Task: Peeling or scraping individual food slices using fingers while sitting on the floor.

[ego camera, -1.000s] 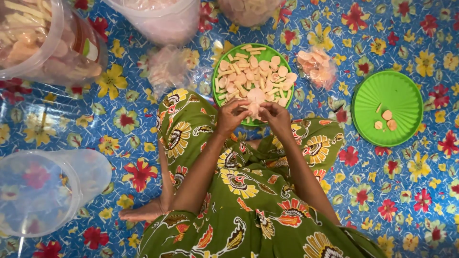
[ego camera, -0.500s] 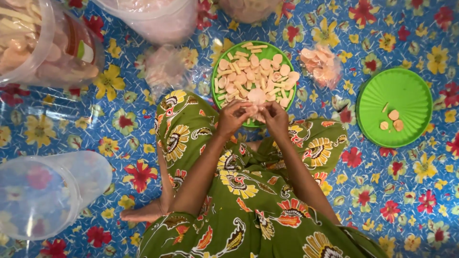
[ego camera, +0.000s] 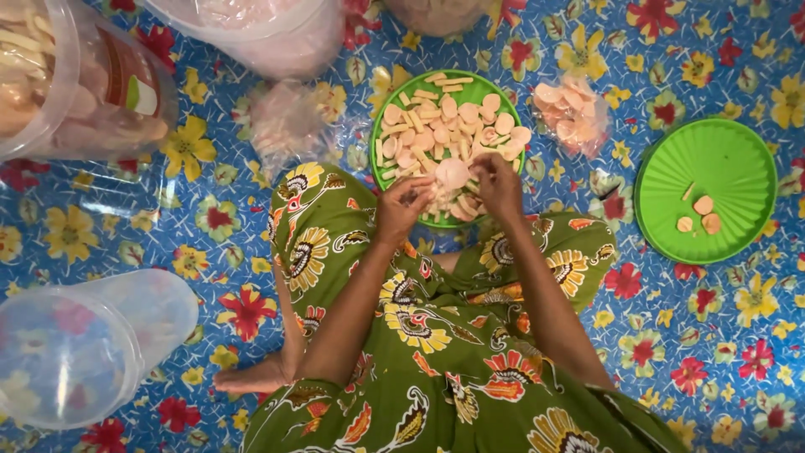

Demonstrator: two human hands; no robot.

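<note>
Pink cracker point(ego camera: 453, 174) pinched between left hand point(ego camera: 402, 208), right hand point(ego camera: 498, 183).

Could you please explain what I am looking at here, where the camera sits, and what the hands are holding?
There is no machine here: a person sits on a flowered mat and works with bare hands. The one camera is worn on the head and looks straight down, so you see the person's arms and green patterned lap from above.

The left hand and right hand meet over a green plate heaped with pale crackers and short sticks. Together they pinch one round cracker between the fingertips.

To the right lies a second green plate with only a few pieces. A small bag of crackers lies between the plates. At the left are a clear empty jar on its side and a filled tub; more bags lie along the top.
</note>
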